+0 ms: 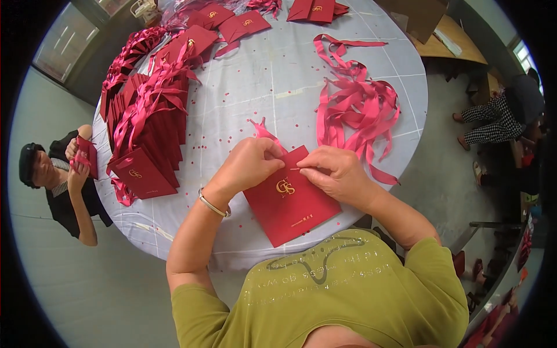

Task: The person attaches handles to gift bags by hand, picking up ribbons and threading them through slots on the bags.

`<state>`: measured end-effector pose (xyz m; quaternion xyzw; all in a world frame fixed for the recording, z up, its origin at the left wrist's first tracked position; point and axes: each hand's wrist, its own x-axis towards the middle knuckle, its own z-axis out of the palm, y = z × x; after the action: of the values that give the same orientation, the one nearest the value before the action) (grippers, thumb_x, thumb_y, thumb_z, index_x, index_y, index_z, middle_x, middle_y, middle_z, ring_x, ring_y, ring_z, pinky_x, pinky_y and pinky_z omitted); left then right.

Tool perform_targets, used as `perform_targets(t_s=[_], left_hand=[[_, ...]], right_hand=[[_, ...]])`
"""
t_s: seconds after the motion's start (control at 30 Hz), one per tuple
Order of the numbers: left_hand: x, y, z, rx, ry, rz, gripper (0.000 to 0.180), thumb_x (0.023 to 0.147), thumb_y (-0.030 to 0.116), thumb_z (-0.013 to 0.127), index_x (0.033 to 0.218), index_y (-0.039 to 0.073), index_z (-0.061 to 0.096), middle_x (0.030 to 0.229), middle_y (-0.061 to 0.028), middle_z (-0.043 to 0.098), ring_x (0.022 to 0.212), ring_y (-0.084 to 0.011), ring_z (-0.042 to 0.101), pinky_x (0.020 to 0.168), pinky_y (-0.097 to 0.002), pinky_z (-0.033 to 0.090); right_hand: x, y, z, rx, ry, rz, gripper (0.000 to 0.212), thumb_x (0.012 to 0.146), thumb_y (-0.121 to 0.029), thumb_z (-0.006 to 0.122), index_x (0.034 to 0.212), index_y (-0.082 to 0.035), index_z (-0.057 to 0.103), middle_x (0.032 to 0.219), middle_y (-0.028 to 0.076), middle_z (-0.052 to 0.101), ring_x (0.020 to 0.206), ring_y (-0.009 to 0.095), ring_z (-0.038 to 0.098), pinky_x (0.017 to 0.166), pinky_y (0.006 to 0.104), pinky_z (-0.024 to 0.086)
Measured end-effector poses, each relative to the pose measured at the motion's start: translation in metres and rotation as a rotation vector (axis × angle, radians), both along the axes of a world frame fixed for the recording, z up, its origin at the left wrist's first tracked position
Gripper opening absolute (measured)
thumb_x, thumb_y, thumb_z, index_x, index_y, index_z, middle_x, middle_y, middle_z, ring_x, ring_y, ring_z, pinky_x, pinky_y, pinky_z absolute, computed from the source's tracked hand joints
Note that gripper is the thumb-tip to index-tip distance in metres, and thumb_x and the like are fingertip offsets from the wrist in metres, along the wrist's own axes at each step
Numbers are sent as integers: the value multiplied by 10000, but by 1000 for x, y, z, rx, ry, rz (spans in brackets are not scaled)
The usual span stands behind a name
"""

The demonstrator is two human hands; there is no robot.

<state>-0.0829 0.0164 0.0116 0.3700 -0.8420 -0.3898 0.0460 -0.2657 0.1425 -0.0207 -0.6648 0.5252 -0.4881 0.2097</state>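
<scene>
Brown cardboard box (416, 17) by a wooden table (461, 43), upper right. Person (522, 98) in checked trousers (492, 126), far right. Co-worker (58, 200) in dark cap (29, 165), left.

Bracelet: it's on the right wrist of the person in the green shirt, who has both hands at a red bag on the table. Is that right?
Not quite: the head view shows the bracelet on the left wrist. The left hand and right hand are indeed both at the red bag.

One bag (293, 211) between two hands (252, 165), one bracelet (213, 204)
</scene>
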Motion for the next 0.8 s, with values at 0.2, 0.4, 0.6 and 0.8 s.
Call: perform_targets(t_s=[0.2, 0.4, 0.6, 0.8], left_hand=[[8, -3, -12, 286, 103, 54, 122, 829, 66, 727, 892, -29, 682, 763, -35, 674, 703, -68, 601, 615, -236, 496], [7, -5, -11, 394, 101, 67, 83, 844, 30, 707, 887, -33, 674, 776, -26, 671, 711, -61, 601, 614, -217, 494], [7, -5, -16, 436, 110, 62, 89, 846, 21, 704, 900, -42, 674, 789, -28, 671, 719, -65, 609, 619, -217, 498], [5, -2, -12, 453, 118, 71, 88, 847, 19, 698, 901, -48, 678, 797, -33, 678, 721, -68, 615, 634, -215, 508]], right_hand=[[3, -6, 5, 13, 69, -66, 83, 790, -74, 719, 855, -46, 676, 767, 94, 635, 675, 254, 638, 587, 343, 504], [3, -9, 5, -3, 240, -50, 83, 771, -55, 707, 824, -41, 645, 741, 99, 594, 655, 275, 614, 567, 379, 489], [3, -11, 6, -1, 316, -16, 89, 766, -54, 699, 813, -40, 625, 748, 99, 583, 667, 281, 605, 578, 389, 493], [4, -11, 7, -47, 387, -13, 90, 779, -81, 694, 810, -39, 620, 742, 102, 578, 682, 285, 607, 594, 391, 501]])
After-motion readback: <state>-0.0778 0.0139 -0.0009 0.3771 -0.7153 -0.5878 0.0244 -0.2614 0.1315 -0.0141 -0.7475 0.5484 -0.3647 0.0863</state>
